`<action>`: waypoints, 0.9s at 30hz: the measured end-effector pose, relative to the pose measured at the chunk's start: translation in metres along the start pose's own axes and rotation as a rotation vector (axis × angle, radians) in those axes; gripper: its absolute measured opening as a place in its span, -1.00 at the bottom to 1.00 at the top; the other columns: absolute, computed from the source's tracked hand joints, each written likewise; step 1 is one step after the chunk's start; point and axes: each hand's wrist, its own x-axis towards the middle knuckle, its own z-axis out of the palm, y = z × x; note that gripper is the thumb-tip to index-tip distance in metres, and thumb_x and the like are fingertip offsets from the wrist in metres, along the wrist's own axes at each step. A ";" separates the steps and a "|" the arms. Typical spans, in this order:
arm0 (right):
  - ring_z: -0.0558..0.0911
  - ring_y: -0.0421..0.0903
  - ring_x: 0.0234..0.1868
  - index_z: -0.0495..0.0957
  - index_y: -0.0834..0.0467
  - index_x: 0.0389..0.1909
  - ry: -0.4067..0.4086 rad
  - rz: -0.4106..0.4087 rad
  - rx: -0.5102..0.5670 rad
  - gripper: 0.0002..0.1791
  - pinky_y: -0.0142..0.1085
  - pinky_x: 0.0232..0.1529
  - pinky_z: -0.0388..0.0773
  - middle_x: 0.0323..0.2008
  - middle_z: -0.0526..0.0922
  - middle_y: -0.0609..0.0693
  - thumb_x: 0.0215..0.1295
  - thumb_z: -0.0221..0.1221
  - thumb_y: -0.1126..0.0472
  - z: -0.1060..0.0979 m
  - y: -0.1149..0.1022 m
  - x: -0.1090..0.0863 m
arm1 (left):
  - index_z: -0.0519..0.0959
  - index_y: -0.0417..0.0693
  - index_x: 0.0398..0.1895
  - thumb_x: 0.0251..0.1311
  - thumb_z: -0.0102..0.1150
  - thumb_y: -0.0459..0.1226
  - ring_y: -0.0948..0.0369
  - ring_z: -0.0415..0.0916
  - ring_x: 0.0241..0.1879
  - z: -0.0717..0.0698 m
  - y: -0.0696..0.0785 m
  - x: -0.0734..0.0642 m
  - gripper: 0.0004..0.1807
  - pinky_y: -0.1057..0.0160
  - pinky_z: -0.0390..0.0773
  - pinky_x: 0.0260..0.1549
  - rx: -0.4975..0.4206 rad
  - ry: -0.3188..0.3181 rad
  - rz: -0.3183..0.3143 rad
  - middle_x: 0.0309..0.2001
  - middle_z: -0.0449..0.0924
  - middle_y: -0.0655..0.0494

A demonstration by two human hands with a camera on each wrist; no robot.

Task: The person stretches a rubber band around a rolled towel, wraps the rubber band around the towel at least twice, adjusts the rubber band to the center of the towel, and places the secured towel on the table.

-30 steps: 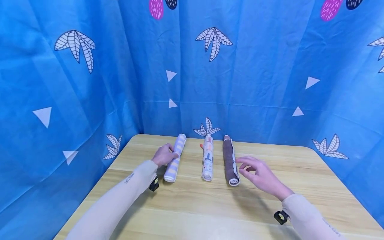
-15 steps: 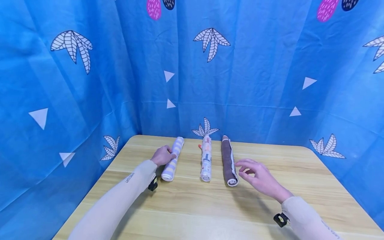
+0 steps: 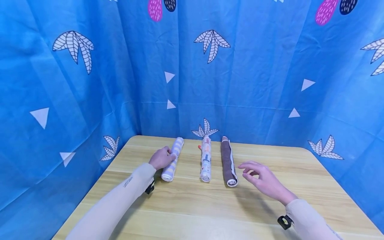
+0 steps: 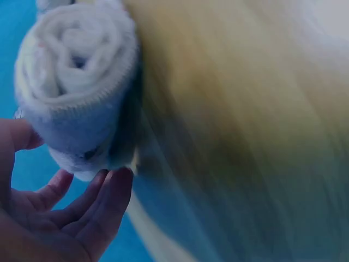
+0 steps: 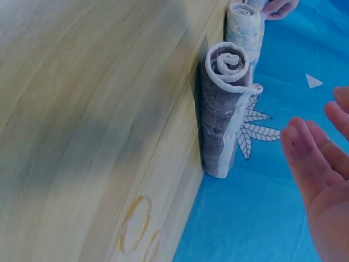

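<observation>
A lilac-striped rolled towel [image 3: 172, 166] lies on the wooden table, leftmost of three rolls. My left hand [image 3: 161, 158] is at its left side, the thumb over the roll's edge. In the left wrist view, the fingers [image 4: 112, 199] look fairly straight and spread from the thumb, with the roll's pale coiled end [image 4: 79, 54] close to the camera. My right hand [image 3: 264, 178] hovers right of a brown rolled towel [image 3: 228, 163], apart from it and holding nothing. Between the two rolls lies a white patterned rolled towel [image 3: 205, 161].
A blue curtain [image 3: 255, 83] printed with leaves and triangles hangs behind the table and along its sides. The wooden table [image 3: 192, 213] extends in front of the rolls. Dark wrist mounts [image 3: 285, 221] hang below both sleeves.
The striped towel's far end has shifted slightly nearer, then stays put. My left hand eases a little left and back. My right hand draws slightly right, away from the brown towel.
</observation>
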 end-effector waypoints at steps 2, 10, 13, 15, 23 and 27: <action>0.65 -0.22 -0.12 0.64 -0.03 0.08 0.000 0.012 -0.011 -0.70 -0.31 -0.12 0.64 0.10 0.66 -0.05 0.37 0.24 0.27 -0.002 0.001 -0.001 | 0.48 -0.08 -0.03 0.28 0.20 -0.06 0.08 0.54 -0.28 -0.001 0.001 -0.004 -0.66 0.14 0.51 -0.33 0.076 0.035 0.030 -0.20 0.60 -0.04; 0.65 -0.19 -0.16 0.65 0.00 0.07 0.007 0.038 -0.072 -0.72 -0.32 -0.17 0.62 0.05 0.69 -0.06 0.37 0.24 0.26 -0.009 0.008 -0.005 | 0.57 -0.10 -0.01 0.28 0.23 -0.05 0.01 0.49 -0.10 -0.003 0.019 -0.019 -0.64 -0.02 0.56 -0.08 0.300 0.106 0.171 -0.06 0.62 -0.08; 0.65 -0.23 -0.14 0.66 0.03 0.06 0.007 0.044 -0.086 -0.71 -0.33 -0.17 0.63 0.04 0.70 -0.04 0.35 0.25 0.28 -0.009 0.015 -0.006 | 0.60 -0.13 -0.02 0.27 0.24 -0.05 -0.02 0.47 -0.04 0.000 0.025 -0.025 -0.62 -0.05 0.56 -0.03 0.377 0.138 0.237 -0.02 0.64 -0.11; 0.65 -0.25 -0.13 0.66 0.05 0.07 0.001 0.054 -0.089 -0.71 -0.34 -0.18 0.63 0.03 0.70 -0.04 0.35 0.26 0.28 -0.009 0.020 -0.008 | 0.62 -0.12 -0.04 0.25 0.24 -0.07 -0.02 0.47 -0.05 0.002 0.030 -0.028 -0.64 -0.04 0.56 -0.06 0.401 0.156 0.277 -0.03 0.65 -0.10; 0.65 -0.16 -0.12 0.65 0.14 0.08 -0.034 0.092 -0.109 -0.70 -0.34 -0.18 0.63 0.03 0.70 0.02 0.34 0.26 0.27 -0.009 0.031 -0.009 | 0.62 -0.02 -0.16 0.20 0.22 -0.08 0.03 0.49 -0.02 0.012 0.060 -0.035 -0.75 0.01 0.57 -0.08 0.383 0.136 0.341 -0.07 0.65 0.00; 0.66 -0.10 -0.10 0.63 0.18 0.09 -0.053 0.115 -0.122 -0.68 -0.36 -0.17 0.62 0.03 0.70 0.03 0.35 0.25 0.26 -0.009 0.036 -0.009 | 0.63 -0.04 -0.12 0.21 0.22 -0.08 0.05 0.51 -0.03 0.021 0.073 -0.030 -0.71 0.03 0.56 -0.03 0.377 0.102 0.368 -0.10 0.66 0.03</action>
